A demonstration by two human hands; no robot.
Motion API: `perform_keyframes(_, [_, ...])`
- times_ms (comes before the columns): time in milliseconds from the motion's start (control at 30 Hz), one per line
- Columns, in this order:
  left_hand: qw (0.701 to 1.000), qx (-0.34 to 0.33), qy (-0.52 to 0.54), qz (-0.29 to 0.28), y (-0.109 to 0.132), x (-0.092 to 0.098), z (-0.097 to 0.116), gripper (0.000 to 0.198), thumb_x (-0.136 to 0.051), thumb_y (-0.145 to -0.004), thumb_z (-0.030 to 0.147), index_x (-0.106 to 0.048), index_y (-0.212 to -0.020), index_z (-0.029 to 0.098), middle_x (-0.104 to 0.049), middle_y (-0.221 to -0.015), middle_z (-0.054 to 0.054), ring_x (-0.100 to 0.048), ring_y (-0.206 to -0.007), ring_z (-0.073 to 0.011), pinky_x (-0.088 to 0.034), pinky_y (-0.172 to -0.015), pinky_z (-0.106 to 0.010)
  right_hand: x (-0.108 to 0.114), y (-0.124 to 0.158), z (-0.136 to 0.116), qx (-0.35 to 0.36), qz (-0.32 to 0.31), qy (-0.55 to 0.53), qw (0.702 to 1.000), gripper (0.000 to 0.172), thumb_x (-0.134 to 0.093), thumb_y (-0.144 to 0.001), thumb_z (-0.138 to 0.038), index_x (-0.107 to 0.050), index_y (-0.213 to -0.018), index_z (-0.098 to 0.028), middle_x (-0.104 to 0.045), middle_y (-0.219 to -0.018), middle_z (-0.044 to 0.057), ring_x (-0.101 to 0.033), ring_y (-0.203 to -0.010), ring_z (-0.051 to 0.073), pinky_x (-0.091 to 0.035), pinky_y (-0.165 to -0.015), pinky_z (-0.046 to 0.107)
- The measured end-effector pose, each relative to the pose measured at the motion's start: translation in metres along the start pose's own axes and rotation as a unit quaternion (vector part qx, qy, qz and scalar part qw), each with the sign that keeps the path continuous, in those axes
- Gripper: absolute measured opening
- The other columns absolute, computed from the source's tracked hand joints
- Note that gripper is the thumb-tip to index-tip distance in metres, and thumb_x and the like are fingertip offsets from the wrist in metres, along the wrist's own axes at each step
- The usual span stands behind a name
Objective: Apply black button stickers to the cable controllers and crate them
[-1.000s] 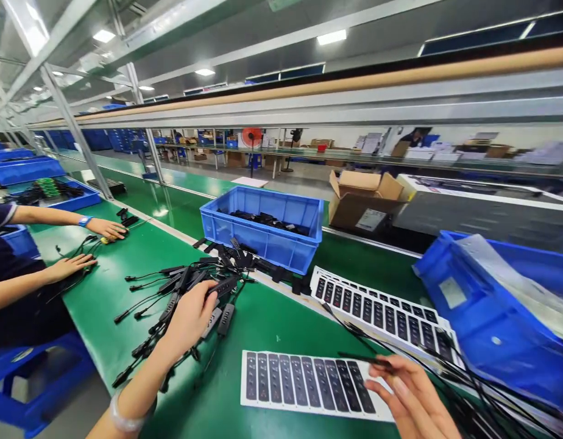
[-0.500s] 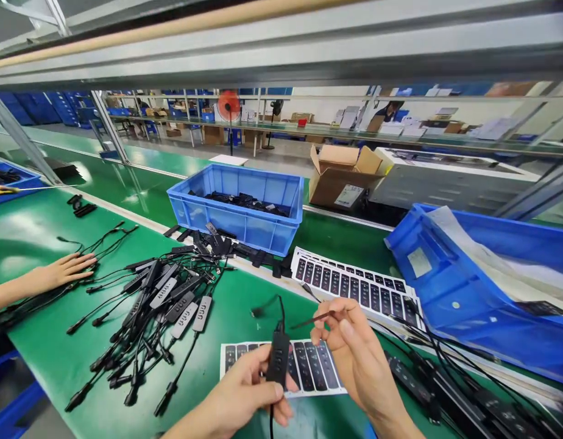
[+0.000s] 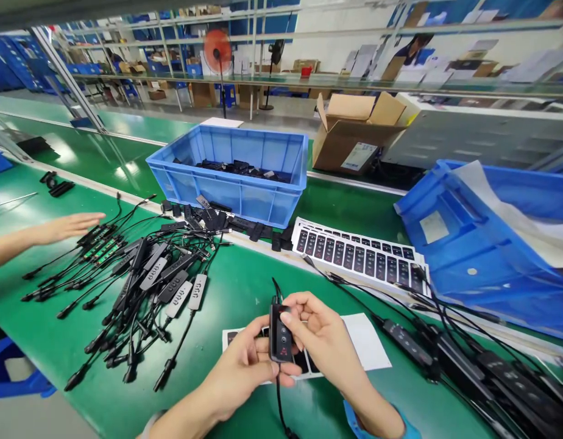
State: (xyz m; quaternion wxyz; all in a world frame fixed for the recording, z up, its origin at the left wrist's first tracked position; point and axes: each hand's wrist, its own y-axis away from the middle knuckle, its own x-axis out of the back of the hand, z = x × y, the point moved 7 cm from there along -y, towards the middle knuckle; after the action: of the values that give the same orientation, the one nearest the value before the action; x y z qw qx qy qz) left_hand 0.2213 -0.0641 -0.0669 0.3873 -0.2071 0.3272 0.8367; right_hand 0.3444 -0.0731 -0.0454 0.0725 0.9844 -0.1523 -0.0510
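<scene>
My left hand [image 3: 242,363] grips a black inline controller [image 3: 273,341] upright, its cable running out at both ends. A glossy black label [image 3: 284,342] with red and white marks lies along the controller's face. My right hand [image 3: 325,344] pinches at the controller's top end, thumb on the label's upper part; its other fingertips are partly hidden. Below both hands, a sheet of black labels [image 3: 228,336] lies on the green table, mostly covered, with white backing [image 3: 368,344] showing at right.
Grey and black controllers [image 3: 178,299] with cables pile up at left, near another person's hand [image 3: 74,225] and green circuit boards [image 3: 101,247]. More label sheets [image 3: 354,256], a blue bin [image 3: 226,192] and a tilted blue bin [image 3: 492,238] stand behind. Labelled controllers [image 3: 407,341] lie at right.
My right hand has moved left with the label and set it against the controller's face. The view has tilted downward. At left, the other person's hand has lifted, and green circuit boards now show.
</scene>
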Motion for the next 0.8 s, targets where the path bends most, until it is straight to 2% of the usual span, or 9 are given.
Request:
perform_keyframes(200, [1.000, 0.009, 0.007, 0.009, 0.001, 0.000, 0.000, 0.070, -0.083, -0.069, 0.026, -0.047, -0.129, 0.021, -0.072, -0.100, -0.009, -0.072, -0.087, -0.0215, -0.053, -0.079, -0.034, -0.002, 0.001, 0.008, -0.021, 0.002, 0.001, 1.000, 0.034, -0.070, -0.078, -0.049, -0.058, -0.091, -0.020, -0.046, -0.068, -0.004, -0.046, -0.058, 0.010, -0.048, -0.042, 0.017])
perform_keyframes(533, [1.000, -0.004, 0.003, -0.013, 0.000, -0.001, -0.002, 0.067, -0.081, -0.073, 0.027, -0.047, -0.130, 0.020, -0.070, -0.106, -0.011, -0.071, -0.088, -0.0205, -0.054, -0.080, -0.034, -0.003, 0.001, 0.011, -0.034, 0.004, -0.013, 0.999, 0.035, -0.071, -0.077, -0.051, -0.058, -0.091, -0.021, -0.048, -0.070, -0.003, -0.049, -0.060, 0.011, -0.050, -0.043, 0.017])
perform_keyframes(800, [1.000, -0.001, 0.013, -0.002, 0.000, 0.001, -0.002, 0.066, -0.082, -0.072, 0.026, -0.049, -0.129, 0.022, -0.072, -0.098, -0.007, -0.072, -0.087, -0.0207, -0.054, -0.079, -0.034, -0.004, 0.000, 0.013, -0.048, 0.006, -0.017, 0.999, 0.037, -0.072, -0.076, -0.051, -0.058, -0.090, -0.021, -0.047, -0.070, -0.003, -0.049, -0.059, 0.011, -0.051, -0.041, 0.018])
